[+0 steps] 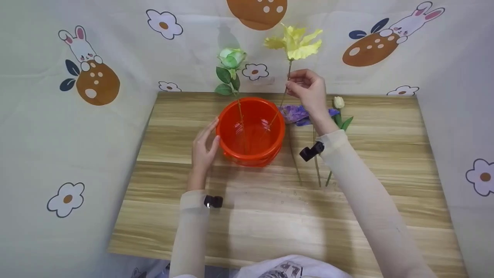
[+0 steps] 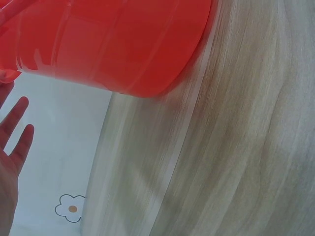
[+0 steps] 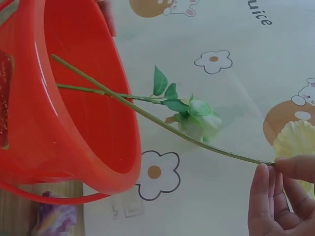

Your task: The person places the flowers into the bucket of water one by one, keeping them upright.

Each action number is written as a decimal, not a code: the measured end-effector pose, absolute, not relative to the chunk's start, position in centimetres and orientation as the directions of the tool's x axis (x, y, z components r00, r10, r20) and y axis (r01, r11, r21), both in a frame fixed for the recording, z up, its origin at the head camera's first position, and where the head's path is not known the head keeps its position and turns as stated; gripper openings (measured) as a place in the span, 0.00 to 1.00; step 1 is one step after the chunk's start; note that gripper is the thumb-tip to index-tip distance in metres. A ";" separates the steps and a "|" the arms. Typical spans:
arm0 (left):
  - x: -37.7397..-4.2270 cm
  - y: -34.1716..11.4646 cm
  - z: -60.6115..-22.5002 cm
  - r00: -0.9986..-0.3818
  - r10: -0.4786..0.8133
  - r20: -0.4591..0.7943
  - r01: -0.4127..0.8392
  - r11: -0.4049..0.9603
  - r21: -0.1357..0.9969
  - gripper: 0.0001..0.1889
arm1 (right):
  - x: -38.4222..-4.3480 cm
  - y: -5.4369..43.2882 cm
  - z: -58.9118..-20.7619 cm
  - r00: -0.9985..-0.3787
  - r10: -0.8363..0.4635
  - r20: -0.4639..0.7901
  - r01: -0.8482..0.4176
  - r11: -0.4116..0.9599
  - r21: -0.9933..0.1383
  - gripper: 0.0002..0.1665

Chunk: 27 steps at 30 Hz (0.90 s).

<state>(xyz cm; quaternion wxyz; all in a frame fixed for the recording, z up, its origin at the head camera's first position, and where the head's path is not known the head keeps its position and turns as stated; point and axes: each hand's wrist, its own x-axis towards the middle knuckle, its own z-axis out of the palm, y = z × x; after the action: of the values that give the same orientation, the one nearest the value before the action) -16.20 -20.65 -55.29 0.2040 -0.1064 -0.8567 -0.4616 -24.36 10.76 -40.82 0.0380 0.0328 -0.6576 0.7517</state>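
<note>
In the head view, my right hand (image 1: 311,89) pinches the stem of a yellow artificial flower (image 1: 296,43) just below its bloom. The stem's lower end reaches down into a red bucket (image 1: 251,101); the right wrist view shows the stem (image 3: 182,133) slanting over the rim from my thumb and fingers. A pale green artificial rose (image 1: 231,58) with green leaves stands in the bucket, leaning on the back rim. At the bucket's left side my left hand (image 1: 203,148) rests against the wall with fingers extended. The left wrist view shows that hand (image 2: 12,142) beside the bucket (image 2: 113,44).
Right of the bucket, purple flowers (image 1: 295,114) and a white tulip (image 1: 339,102) lie on the wooden table (image 1: 270,216), stems toward the front. A printed cloth (image 1: 200,46) with bunnies and flowers hangs behind and at both sides. The bucket's red handle (image 3: 64,199) hangs on its side.
</note>
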 end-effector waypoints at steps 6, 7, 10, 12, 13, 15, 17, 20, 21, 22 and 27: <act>-16.2 -20.7 -55.3 -0.896 -0.006 0.444 0.368 0.550 0.750 0.24 | -24.3 10.1 -41.2 -0.996 0.005 0.085 -0.085 -0.126 -0.988 0.10; -16.2 -20.7 -55.3 -0.897 -0.006 0.442 0.367 0.550 0.751 0.24 | -24.3 10.0 -41.3 -0.996 0.004 0.085 -0.085 -0.125 -0.989 0.10; -16.2 -20.7 -55.2 -0.897 -0.007 0.441 0.366 0.548 0.752 0.23 | -24.4 9.6 -41.8 -0.996 -0.002 0.092 -0.091 -0.128 -0.988 0.09; -16.2 -20.6 -55.2 -0.896 -0.006 0.444 0.370 0.543 0.754 0.23 | -24.4 9.4 -41.9 -0.996 -0.006 0.090 -0.089 -0.120 -0.989 0.09; -16.2 -20.6 -55.2 -0.895 -0.006 0.446 0.372 0.540 0.755 0.23 | -24.4 9.3 -42.0 -0.996 -0.008 0.088 -0.087 -0.113 -0.990 0.09; -16.2 -20.6 -55.2 -0.894 -0.003 0.448 0.376 0.537 0.755 0.23 | -24.3 9.2 -42.1 -0.997 -0.014 0.078 -0.076 -0.103 -0.992 0.09; -16.2 -20.6 -55.2 -0.894 -0.003 0.448 0.377 0.535 0.756 0.24 | -24.3 8.9 -42.2 -0.997 -0.014 0.072 -0.071 -0.089 -0.994 0.09; -16.2 -20.6 -55.3 -0.894 -0.001 0.449 0.379 0.534 0.756 0.24 | -24.3 8.5 -42.5 -0.998 -0.018 0.064 -0.062 -0.077 -0.995 0.09; -16.2 -20.6 -55.3 -0.892 -0.001 0.451 0.381 0.536 0.753 0.24 | -24.3 8.4 -42.7 -0.998 -0.017 0.065 -0.063 -0.069 -0.996 0.09; -16.3 -20.6 -55.4 -0.890 -0.001 0.456 0.385 0.537 0.751 0.24 | -24.3 8.2 -42.8 -0.998 -0.016 0.066 -0.065 -0.059 -0.996 0.09; -16.4 -20.7 -55.6 -0.874 0.001 0.486 0.411 0.535 0.738 0.23 | -24.1 7.5 -43.4 -0.998 -0.024 0.062 -0.062 0.007 -0.998 0.11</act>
<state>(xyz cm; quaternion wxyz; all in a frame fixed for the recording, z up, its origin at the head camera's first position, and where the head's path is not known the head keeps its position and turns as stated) -16.39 -20.67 -55.62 0.2199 -0.1215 -0.8481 -0.4666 -24.12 7.51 -43.41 0.0137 0.0303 -0.7095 0.7039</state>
